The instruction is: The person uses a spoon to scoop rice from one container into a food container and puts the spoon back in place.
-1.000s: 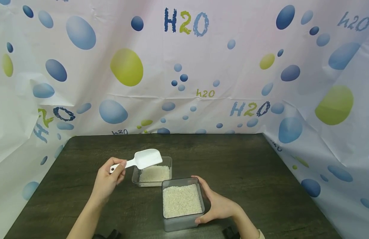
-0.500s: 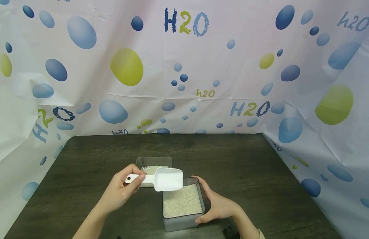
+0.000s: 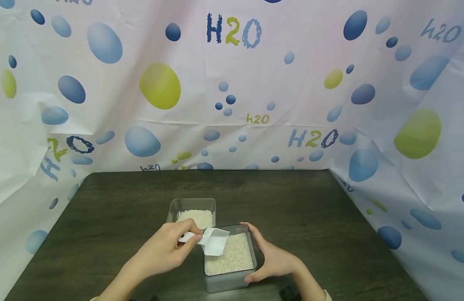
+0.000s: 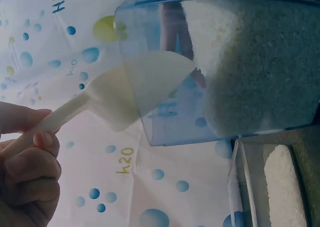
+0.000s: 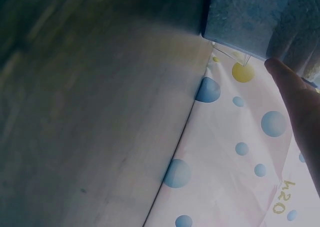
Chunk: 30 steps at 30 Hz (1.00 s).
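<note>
A white scoop (image 3: 215, 241) is pinched by its handle between the thumb and fingers of my left hand (image 3: 166, 250). Its blade tilts down into the grey see-through container (image 3: 226, 283), and in the left wrist view the blade tip meets the surface of the rice (image 4: 265, 67). My right hand (image 3: 275, 257) grips that container from its right side, thumb at the near corner and fingers round the far one. Behind and to the left stands a clear, shallower container (image 3: 192, 204) with a smaller heap of rice (image 3: 198, 217), partly hidden by the left hand.
The containers stand on a dark wooden table (image 3: 292, 209). A white curtain (image 3: 232, 83) printed with blue and green drops and "H2O" hangs behind it and at both sides. A small black object (image 3: 290, 292) lies near the right forearm.
My left hand has carried the scoop from above the clear container, rightward and toward me, and tipped it down into the grey container. The right hand has kept its grip in place.
</note>
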Each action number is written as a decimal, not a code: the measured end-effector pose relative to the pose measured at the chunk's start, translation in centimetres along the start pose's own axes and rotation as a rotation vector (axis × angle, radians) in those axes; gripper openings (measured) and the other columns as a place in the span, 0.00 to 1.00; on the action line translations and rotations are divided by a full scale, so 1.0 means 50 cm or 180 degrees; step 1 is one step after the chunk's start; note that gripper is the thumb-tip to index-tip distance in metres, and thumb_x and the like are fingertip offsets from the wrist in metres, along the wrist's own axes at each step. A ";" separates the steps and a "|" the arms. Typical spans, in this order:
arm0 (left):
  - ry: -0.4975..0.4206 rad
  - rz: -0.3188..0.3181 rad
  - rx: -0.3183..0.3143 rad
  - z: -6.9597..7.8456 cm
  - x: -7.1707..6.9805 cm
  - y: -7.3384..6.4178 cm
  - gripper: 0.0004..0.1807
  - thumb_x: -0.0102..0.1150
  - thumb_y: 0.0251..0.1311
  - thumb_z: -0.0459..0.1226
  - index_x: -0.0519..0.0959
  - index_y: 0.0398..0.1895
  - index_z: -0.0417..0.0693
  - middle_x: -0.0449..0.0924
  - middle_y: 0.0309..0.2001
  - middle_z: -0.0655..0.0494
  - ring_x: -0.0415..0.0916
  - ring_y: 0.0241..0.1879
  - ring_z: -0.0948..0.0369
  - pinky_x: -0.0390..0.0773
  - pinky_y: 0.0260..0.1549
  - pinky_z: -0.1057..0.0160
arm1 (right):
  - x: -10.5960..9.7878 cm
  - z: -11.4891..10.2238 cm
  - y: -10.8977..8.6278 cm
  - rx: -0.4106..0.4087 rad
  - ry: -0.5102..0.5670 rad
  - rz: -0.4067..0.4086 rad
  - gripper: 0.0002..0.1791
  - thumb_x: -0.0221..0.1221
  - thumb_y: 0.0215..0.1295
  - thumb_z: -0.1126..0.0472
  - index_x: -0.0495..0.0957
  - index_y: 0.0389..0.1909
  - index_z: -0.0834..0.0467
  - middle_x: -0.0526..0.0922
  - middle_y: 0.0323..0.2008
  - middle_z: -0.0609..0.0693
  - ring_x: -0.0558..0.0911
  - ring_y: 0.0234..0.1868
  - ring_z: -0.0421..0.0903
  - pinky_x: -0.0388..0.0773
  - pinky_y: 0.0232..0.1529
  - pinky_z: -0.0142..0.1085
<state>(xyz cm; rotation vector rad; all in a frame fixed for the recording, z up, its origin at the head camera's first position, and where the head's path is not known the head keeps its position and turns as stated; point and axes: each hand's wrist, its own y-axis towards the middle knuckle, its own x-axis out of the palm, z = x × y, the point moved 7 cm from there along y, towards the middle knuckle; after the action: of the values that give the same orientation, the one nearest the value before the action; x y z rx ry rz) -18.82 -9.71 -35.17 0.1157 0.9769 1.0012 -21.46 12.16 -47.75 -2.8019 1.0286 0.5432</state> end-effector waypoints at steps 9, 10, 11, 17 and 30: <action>0.0094 -0.0271 -0.0263 -0.004 0.021 0.000 0.02 0.56 0.69 0.34 0.77 0.37 0.46 0.83 0.35 0.55 0.67 0.24 0.76 0.80 0.28 0.70 | 0.002 -0.004 0.001 0.0004 0.0040 0.0031 0.63 0.71 0.55 0.56 0.31 0.76 0.40 0.47 0.73 0.55 0.49 0.73 0.59 0.55 0.68 0.55; 0.0123 -0.0329 -0.0301 -0.004 0.026 0.000 0.03 0.56 0.69 0.34 0.78 0.37 0.46 0.82 0.33 0.57 0.65 0.22 0.76 0.79 0.26 0.71 | 0.003 -0.004 0.001 0.0025 0.0067 0.0029 0.63 0.71 0.55 0.57 0.31 0.76 0.40 0.48 0.73 0.54 0.49 0.73 0.58 0.55 0.68 0.54; 0.0162 -0.0382 -0.0341 -0.004 0.030 0.000 0.03 0.56 0.69 0.35 0.78 0.37 0.45 0.82 0.31 0.58 0.63 0.21 0.77 0.77 0.25 0.72 | 0.003 -0.004 0.001 0.0032 0.0077 0.0026 0.63 0.71 0.55 0.57 0.31 0.76 0.40 0.47 0.73 0.54 0.49 0.73 0.58 0.54 0.68 0.55; 0.0348 -0.0455 -0.0568 -0.006 0.051 -0.001 0.02 0.58 0.66 0.33 0.78 0.36 0.44 0.83 0.31 0.56 0.61 0.20 0.75 0.70 0.20 0.72 | 0.004 -0.007 0.001 0.0062 0.0054 0.0019 0.64 0.71 0.55 0.55 0.30 0.76 0.40 0.42 0.75 0.55 0.45 0.74 0.60 0.50 0.67 0.64; -0.0086 -0.0206 -0.1347 -0.059 0.081 -0.020 0.03 0.59 0.65 0.34 0.80 0.37 0.43 0.84 0.40 0.49 0.82 0.41 0.51 0.83 0.33 0.58 | 0.000 -0.004 0.001 -0.0068 0.0007 0.0022 0.63 0.71 0.56 0.53 0.30 0.76 0.41 0.43 0.74 0.58 0.44 0.74 0.64 0.51 0.65 0.66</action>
<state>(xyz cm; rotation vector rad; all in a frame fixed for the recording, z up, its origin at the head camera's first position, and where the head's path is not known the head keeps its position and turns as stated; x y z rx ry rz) -19.63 -8.24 -39.98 -0.2519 0.7219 1.1225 -21.45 12.09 -47.58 -2.8190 1.0394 0.5552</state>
